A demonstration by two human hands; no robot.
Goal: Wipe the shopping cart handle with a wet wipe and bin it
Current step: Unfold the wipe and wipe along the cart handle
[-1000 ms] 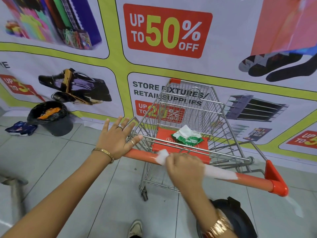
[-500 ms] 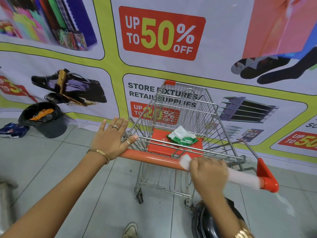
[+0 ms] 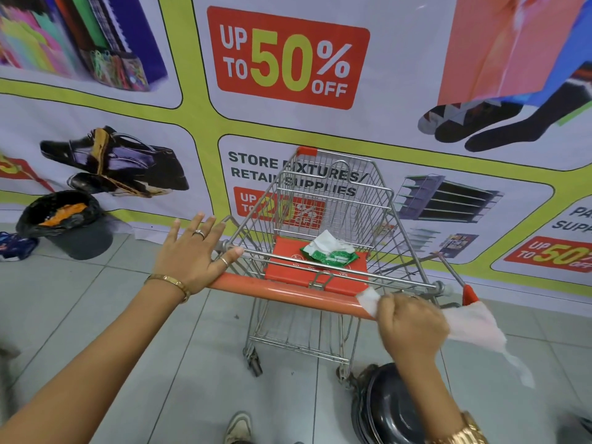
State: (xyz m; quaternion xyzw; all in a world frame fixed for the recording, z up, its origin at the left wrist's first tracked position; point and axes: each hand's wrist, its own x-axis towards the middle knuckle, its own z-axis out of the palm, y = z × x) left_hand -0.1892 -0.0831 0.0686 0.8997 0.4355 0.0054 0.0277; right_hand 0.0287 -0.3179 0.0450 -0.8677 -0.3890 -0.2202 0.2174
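Wet wipe (image 3: pixel 474 325) wraps the right end of the orange cart handle (image 3: pixel 288 294), clenched there in the right hand (image 3: pixel 413 325), while the left hand (image 3: pixel 192 254) rests flat and open-fingered on its left end.

The right hand (image 3: pixel 411 328) covers the far right stretch of the orange plastic cart handle (image 3: pixel 288 294), and the white wet wipe (image 3: pixel 474 325) hides the handle's red end cap except for its tip. The wipe's trailing corner is smeared by motion blur. How the fingers close around the handle cannot be told from behind the knuckles. The small white print on the red fold-down seat flap (image 3: pixel 288 267) is too small to read. The black round object on the floor (image 3: pixel 390 411) is cut off by the bottom edge, as is the grey shoe (image 3: pixel 238 427). The blue item on the floor (image 3: pixel 12 248) runs off the left edge.
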